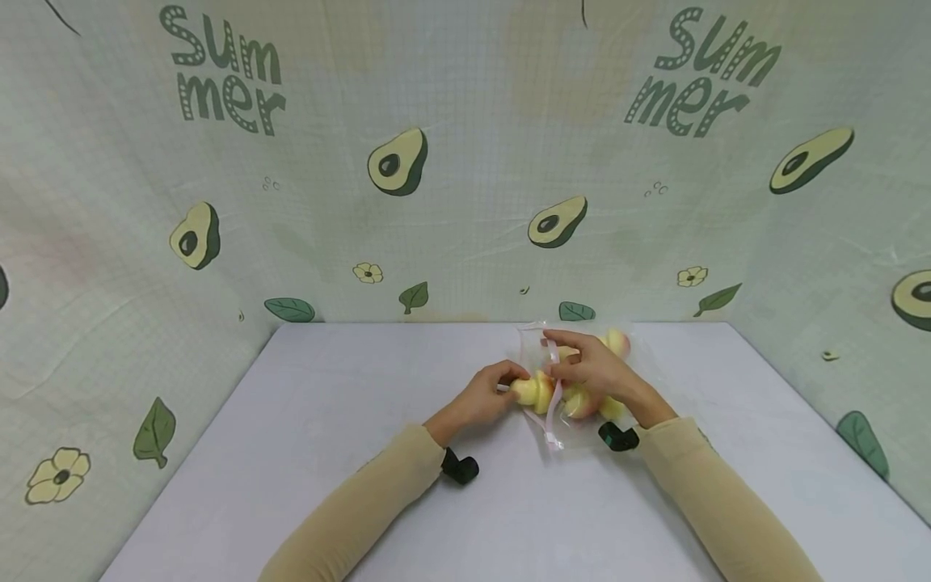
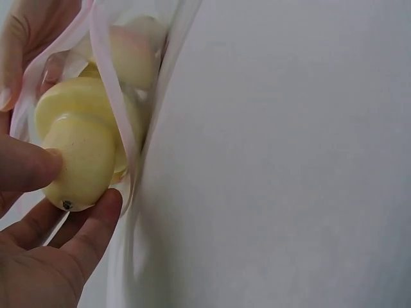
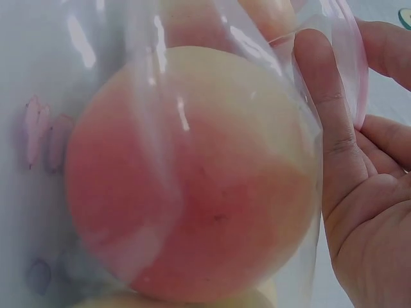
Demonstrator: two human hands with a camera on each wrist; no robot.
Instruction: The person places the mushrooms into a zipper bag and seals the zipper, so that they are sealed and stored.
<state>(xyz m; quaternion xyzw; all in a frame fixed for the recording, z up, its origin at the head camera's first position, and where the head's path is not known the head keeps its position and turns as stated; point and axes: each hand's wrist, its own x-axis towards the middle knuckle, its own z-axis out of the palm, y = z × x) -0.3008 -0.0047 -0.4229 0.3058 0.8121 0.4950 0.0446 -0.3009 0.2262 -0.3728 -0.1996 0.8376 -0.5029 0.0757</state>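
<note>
My left hand [image 1: 483, 396] pinches a toy mushroom [image 1: 529, 391] by its pale yellow stem [image 2: 80, 160], thumb on one side and fingers on the other. The mushroom's cap lies at the mouth of a clear zip bag [image 1: 582, 432] with pink strips [image 2: 108, 64] along its opening. My right hand [image 1: 598, 370] holds the bag's mouth edge, its thumb [image 3: 324, 90] against the plastic. Inside the bag are several more mushrooms; one with a rounded pink-red cap [image 3: 192, 186] fills much of the right wrist view.
The bag lies on a white table [image 1: 364, 380], toward its back edge and right of the middle. A cloth [image 1: 465, 162] printed with avocados and leaves hangs behind the table and along both sides. Black wrist cameras sit below each hand.
</note>
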